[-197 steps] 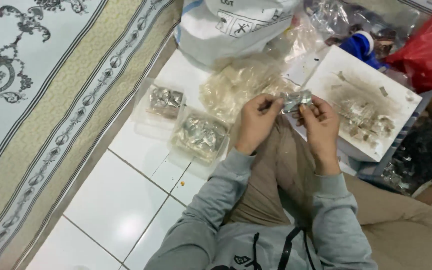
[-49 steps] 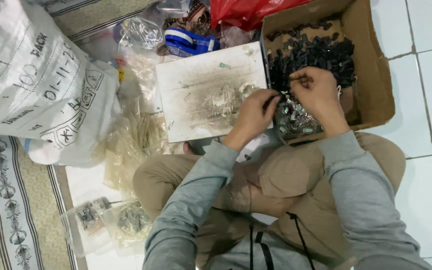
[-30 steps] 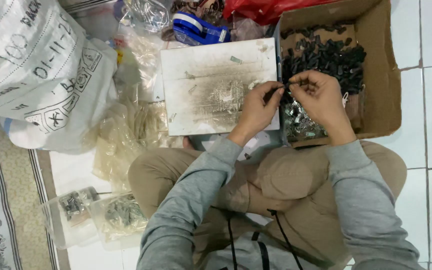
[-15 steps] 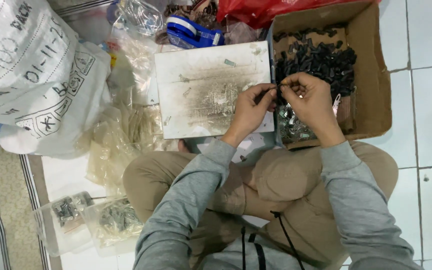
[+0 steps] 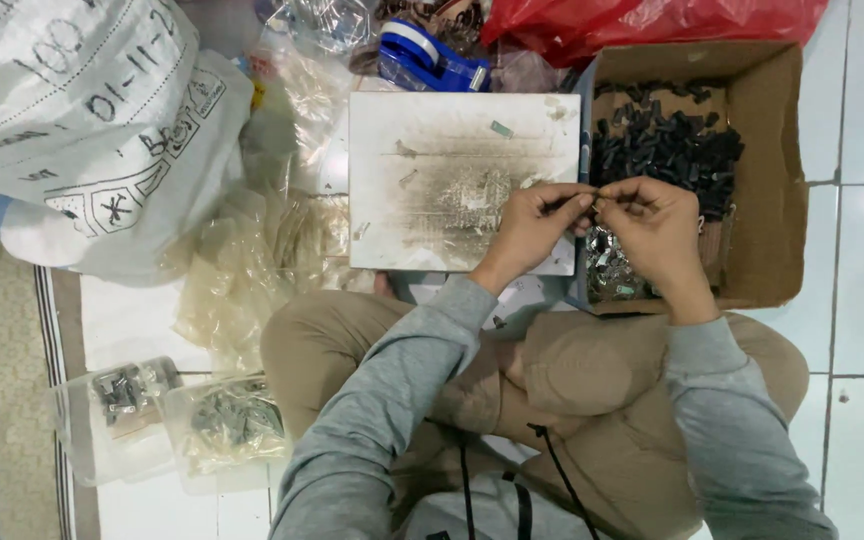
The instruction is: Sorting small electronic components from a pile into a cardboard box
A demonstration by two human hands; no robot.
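My left hand (image 5: pixel 535 225) and my right hand (image 5: pixel 652 225) meet fingertip to fingertip over the edge of a cardboard box (image 5: pixel 777 170). Between the fingertips they pinch a small dark part (image 5: pixel 593 198); its shape is too small to tell. The box holds a heap of small black parts (image 5: pixel 667 140) at the back and shiny metal pieces (image 5: pixel 607 270) near the front. A smudged white board (image 5: pixel 452 180) lies just left of the box, under my left hand. I sit cross-legged in tan trousers and grey sleeves.
A large white printed sack (image 5: pixel 82 130) fills the upper left. A pile of empty clear bags (image 5: pixel 252 260) lies beside the board. Two filled clear bags (image 5: pixel 172 420) rest on the tiles at lower left. A blue tape dispenser (image 5: pixel 432 60) and red plastic bag (image 5: pixel 652 20) lie beyond.
The view swung from the filled bags on the tiles to the box. My right hand rose from the box's metal pieces to meet my left hand, and both now pinch a small part.
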